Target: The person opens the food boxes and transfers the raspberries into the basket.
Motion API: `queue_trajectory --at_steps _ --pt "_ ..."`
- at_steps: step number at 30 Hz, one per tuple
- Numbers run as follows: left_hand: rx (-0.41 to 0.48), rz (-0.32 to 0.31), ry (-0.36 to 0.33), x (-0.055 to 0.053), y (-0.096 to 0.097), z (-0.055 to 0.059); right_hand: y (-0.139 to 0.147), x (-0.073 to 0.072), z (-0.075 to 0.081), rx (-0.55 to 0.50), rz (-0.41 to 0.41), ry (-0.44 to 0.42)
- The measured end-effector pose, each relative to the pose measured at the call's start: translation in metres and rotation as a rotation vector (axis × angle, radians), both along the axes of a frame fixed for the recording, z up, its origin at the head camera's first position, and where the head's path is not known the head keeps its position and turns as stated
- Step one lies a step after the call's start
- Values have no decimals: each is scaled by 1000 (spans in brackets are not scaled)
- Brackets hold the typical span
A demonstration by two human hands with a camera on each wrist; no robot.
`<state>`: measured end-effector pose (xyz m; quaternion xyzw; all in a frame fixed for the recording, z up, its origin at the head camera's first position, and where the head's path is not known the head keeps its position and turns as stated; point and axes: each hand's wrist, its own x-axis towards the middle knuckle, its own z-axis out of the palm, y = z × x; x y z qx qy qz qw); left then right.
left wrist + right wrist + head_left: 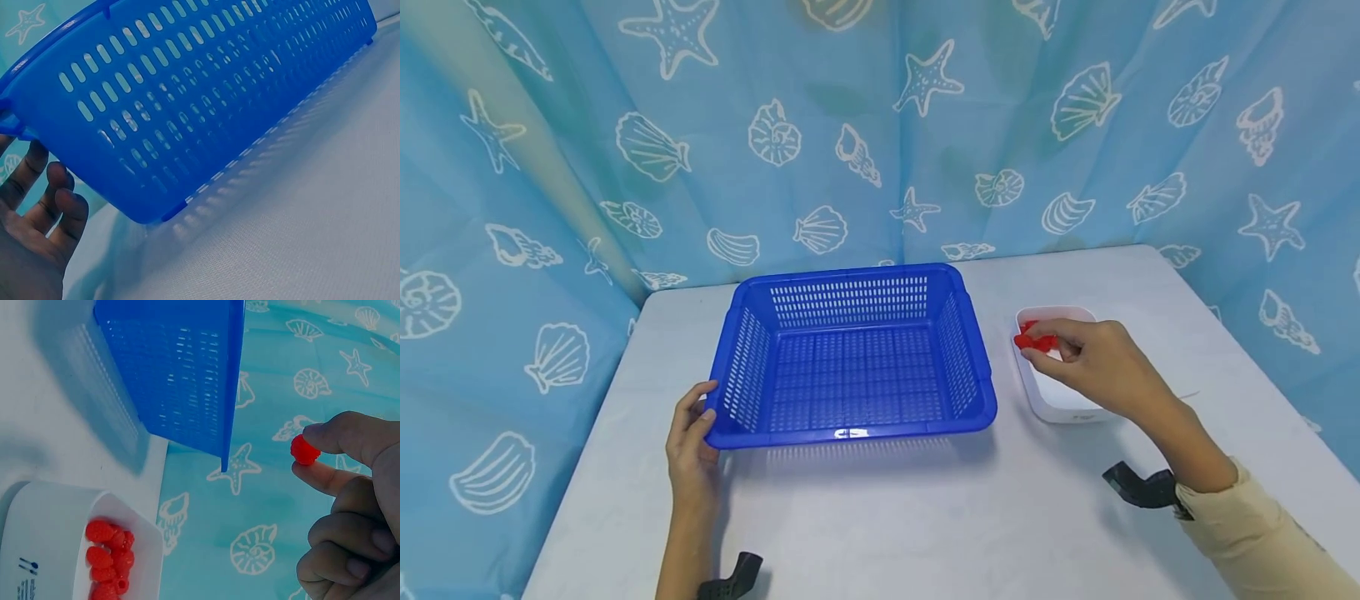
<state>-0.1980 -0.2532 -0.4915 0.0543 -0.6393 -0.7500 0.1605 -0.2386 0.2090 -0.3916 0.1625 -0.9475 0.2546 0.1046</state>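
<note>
A blue plastic basket (pixel 925 432) with slotted walls stands in the middle of the table. My left hand (pixel 692 446) grips its left rim near the front corner, thumb on the rim; in the left wrist view three fingers (pixel 44 187) show below the rim. Between thumb and index finger, my right hand (pixel 1101 362) pinches a red raspberry (pixel 304 450), its other fingers curled in. That hand is over a white rectangular container (pixel 1063 402) to the right of the basket. Several more raspberries (pixel 112 556) lie inside the container, partly hidden by the hand in the head view.
A white cloth covers the table (pixel 880 525). Behind it and at both sides hangs a blue curtain (pixel 865 83) with white shells and starfish. Black wrist devices sit on both arms, and a beige sleeve (pixel 1262 525) covers the right forearm.
</note>
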Motion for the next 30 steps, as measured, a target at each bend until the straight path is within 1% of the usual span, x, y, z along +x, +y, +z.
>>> queue_trajectory --at_steps 2,5,7,10,12,16,20,24,27,30 --pt "5 -1 10 -1 0 2 -4 -2 3 -2 10 11" --pt "-5 2 21 -5 1 6 -10 -5 7 5 17 3" --pt "-14 7 23 -7 2 8 -14 -8 9 15 37 20" --pt "-23 7 23 -11 5 10 -20 -11 14 54 68 59" --pt "-20 3 22 -13 6 11 -24 -11 17 77 75 82" --pt "-11 5 22 -15 6 12 -32 -13 24 109 69 82" --pt "-24 19 14 -15 4 13 -39 -16 28 122 75 60" --pt "-32 13 16 -13 3 11 -45 -16 28 118 73 10" --pt "-52 17 1 -7 2 8 -51 -12 23 116 82 -43" --pt "-71 27 -27 1 2 2 -55 -8 16 118 94 -77"
